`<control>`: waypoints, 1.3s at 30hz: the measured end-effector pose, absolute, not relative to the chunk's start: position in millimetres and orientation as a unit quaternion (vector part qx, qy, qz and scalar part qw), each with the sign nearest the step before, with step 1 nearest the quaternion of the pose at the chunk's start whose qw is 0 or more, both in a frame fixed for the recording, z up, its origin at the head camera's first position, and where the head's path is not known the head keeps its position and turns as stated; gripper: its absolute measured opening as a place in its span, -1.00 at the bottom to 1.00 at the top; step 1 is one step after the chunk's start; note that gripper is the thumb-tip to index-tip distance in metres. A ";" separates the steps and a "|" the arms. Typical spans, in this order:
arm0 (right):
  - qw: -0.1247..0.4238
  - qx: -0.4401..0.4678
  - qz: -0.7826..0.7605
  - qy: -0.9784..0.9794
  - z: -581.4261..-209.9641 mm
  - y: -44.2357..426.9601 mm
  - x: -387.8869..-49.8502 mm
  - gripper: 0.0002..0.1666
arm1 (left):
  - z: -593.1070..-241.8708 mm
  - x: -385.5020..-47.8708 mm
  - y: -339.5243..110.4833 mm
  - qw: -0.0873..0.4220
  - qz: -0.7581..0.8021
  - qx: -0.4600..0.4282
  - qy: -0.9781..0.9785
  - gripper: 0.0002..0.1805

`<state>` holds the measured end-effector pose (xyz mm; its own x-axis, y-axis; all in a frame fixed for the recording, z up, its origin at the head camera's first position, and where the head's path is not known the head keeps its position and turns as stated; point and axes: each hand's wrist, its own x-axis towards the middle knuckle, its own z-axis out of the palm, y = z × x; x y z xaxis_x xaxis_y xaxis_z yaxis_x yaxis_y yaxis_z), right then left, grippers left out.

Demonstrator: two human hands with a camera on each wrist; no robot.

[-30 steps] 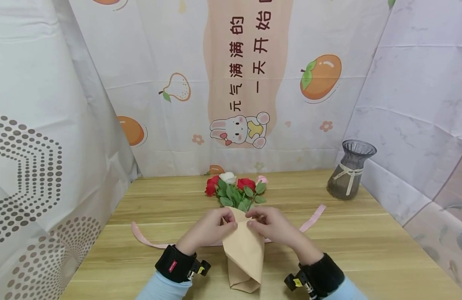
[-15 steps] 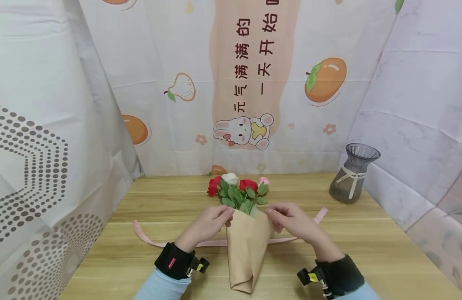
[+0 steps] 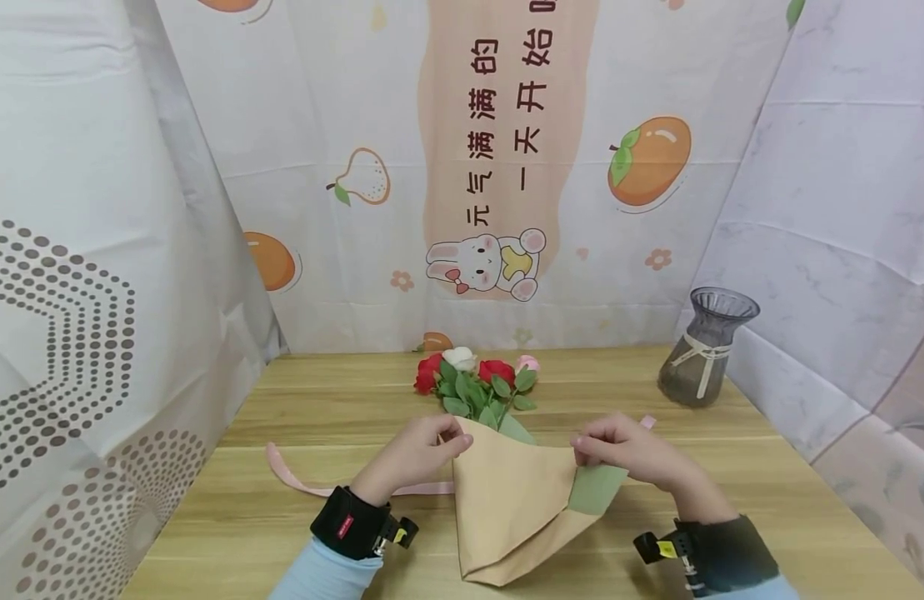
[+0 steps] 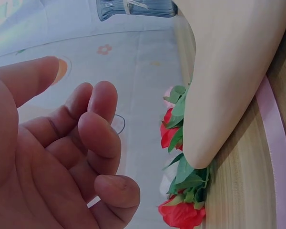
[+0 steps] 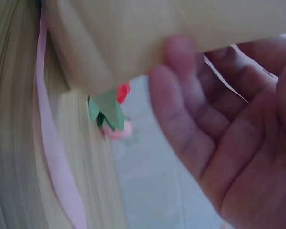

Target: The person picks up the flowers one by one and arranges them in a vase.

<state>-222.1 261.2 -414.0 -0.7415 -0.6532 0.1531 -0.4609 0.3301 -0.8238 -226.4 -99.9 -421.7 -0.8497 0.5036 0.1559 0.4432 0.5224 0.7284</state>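
A sheet of brown wrapping paper [image 3: 506, 500] with a green inner face [image 3: 596, 490] lies folded around the stems of a rose bouquet [image 3: 472, 387]. Red, white and pink blooms and green leaves show above its top edge; the stems are hidden. Beside the paper's upper left corner is my left hand [image 3: 412, 457]. Its fingers are loosely bent and apart from the paper [image 4: 224, 90] in the left wrist view. At the upper right edge, my right hand [image 3: 637, 454] pinches the paper [image 5: 119, 33], fingertips [image 5: 178, 52] on it in the right wrist view.
A pink ribbon [image 3: 424, 488] runs across the wooden table [image 3: 319, 417] beneath the paper. At the back right stands a grey glass vase [image 3: 697, 358] with a pale bow. Printed cloth [image 3: 357, 267] hangs behind the table.
My right hand has moved right with the paper's edge, spreading the wrap wider and baring more of its green inside. The left hand has stayed near the upper left corner.
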 end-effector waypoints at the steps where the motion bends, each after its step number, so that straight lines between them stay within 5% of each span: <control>1: 0.108 -0.356 -0.456 0.809 -415.1 263.8 -221.9 -0.71 | -422.3 -226.5 -100.2 0.038 0.405 0.271 0.872 -0.71; 11: 0.173 -0.376 -0.392 0.822 -430.2 279.2 -220.4 -0.90 | -427.7 -227.9 -103.0 0.039 0.398 0.267 0.876 -0.79; 18: 0.254 -0.342 -0.400 0.812 -434.8 285.8 -216.7 -0.79 | -426.1 -227.2 -103.8 0.043 0.397 0.269 0.876 -0.78; 39: 0.251 -0.321 -0.405 0.819 -438.0 302.4 -214.8 -0.77 | -423.4 -228.1 -106.0 0.040 0.398 0.273 0.875 -0.81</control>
<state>-214.8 302.4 -438.0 -0.6687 -0.7281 -0.1508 -0.3223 0.4665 -0.8237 -228.1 -106.0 -423.4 -0.8476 0.5097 0.1473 0.4458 0.5336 0.7187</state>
